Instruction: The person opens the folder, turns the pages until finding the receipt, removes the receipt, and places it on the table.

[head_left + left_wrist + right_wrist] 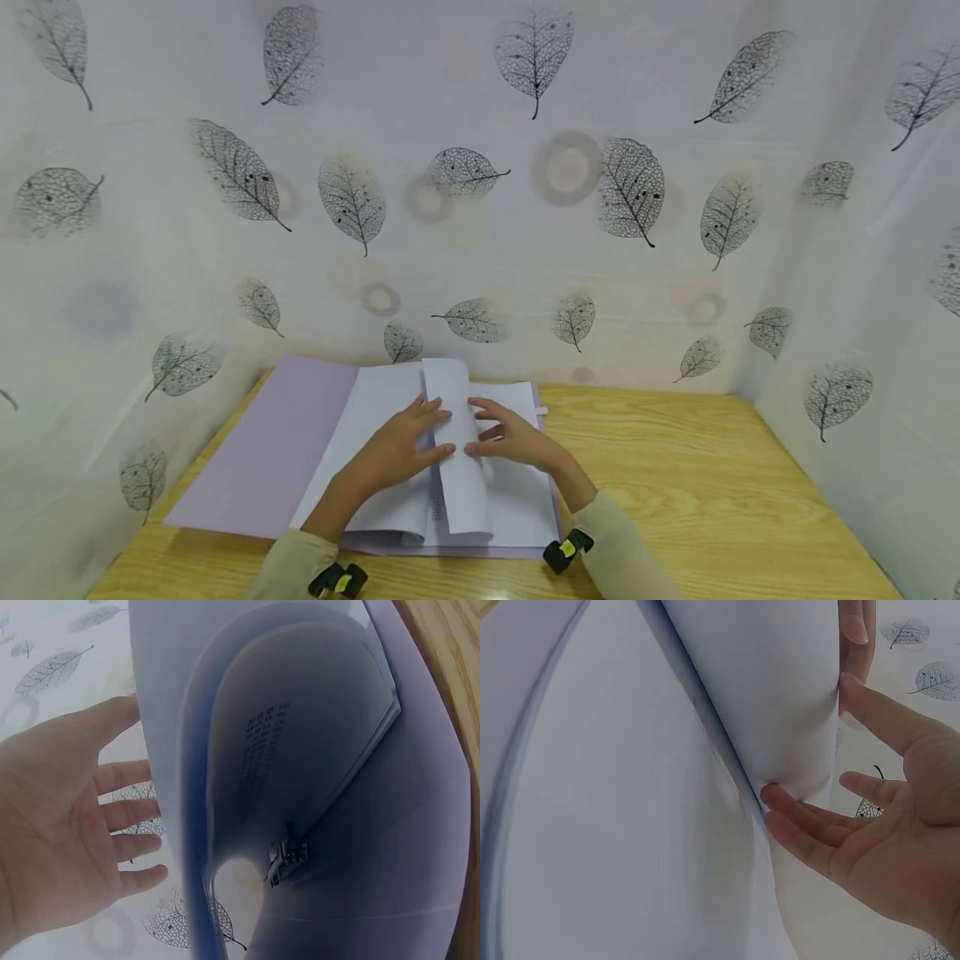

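Note:
A lilac clip folder (262, 450) lies spread on the table with white sheets in it. Midway across it, a turned bundle of paper (459, 483) stands up in a curve between both hands. My left hand (397, 446) is at the bundle's left side, its fingers fairly straight and spread, tips at the paper. From the other side my right hand (517, 437) touches the bundle with thumb and fingertips, the fingers apart. Under the curved sheets, a metal clip (286, 859) shows at the folder's spine, beside a page with a printed list (262, 750).
The wooden table (675, 467) extends to the right of the folder. Behind and at both sides hangs a pale curtain (480, 250) with a leaf print. A small tab (542, 411) sticks out at the folder's right edge.

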Demonstrator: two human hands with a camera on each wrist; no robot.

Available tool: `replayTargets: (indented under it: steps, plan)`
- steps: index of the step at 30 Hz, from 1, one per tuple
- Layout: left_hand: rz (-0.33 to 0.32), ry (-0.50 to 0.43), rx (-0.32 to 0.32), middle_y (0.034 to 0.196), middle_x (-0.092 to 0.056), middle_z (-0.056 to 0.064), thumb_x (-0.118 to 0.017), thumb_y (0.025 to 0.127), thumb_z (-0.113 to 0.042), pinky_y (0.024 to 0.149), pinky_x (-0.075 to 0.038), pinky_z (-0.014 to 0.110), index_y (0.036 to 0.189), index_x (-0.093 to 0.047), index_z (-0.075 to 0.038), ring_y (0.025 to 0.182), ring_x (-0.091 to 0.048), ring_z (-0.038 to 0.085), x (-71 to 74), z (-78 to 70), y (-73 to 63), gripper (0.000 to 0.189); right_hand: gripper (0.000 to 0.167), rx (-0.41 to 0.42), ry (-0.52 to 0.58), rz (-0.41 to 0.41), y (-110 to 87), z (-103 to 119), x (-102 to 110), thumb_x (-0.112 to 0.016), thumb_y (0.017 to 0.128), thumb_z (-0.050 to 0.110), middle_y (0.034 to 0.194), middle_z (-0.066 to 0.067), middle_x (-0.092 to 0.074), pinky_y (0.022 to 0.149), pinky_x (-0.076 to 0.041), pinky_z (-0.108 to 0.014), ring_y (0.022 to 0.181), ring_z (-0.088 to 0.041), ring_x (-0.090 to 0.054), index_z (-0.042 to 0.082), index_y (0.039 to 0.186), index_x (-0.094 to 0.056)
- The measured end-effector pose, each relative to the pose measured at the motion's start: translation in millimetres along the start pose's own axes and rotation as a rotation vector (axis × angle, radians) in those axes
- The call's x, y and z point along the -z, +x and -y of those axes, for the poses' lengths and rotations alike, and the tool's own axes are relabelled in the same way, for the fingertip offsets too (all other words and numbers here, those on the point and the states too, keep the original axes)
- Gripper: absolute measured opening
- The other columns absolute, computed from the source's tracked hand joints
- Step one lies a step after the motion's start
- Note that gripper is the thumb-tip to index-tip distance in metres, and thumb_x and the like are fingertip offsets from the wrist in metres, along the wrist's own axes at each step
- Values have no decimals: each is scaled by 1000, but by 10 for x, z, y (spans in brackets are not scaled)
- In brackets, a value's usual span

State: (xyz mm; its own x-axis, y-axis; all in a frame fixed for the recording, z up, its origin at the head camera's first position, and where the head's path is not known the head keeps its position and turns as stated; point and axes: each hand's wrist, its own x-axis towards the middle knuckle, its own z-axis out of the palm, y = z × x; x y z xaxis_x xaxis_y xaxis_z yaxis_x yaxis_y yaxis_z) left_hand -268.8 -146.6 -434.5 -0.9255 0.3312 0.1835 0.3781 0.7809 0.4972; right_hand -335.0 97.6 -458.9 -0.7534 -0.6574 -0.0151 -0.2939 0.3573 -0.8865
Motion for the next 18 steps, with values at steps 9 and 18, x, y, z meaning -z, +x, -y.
replayTargets:
  steps: [9,18]
  plan:
    - [66,-18,95,163,-37,16,-67,95,-50,121,-33,63,148,-54,-10,153,-29,44,34,17,-35,68,76,58,46,-52,36,27,3,-75,94,16,144,-27,-55,98,-60,-45,118,-38,-67,6,157,-35]
    - [99,37,121,165,-30,23,-66,93,-57,122,-33,61,153,-45,-5,152,-28,45,56,51,-46,82,60,105,47,-44,47,27,5,-71,95,9,139,-24,-62,100,-59,-40,119,-38,-67,1,150,-47]
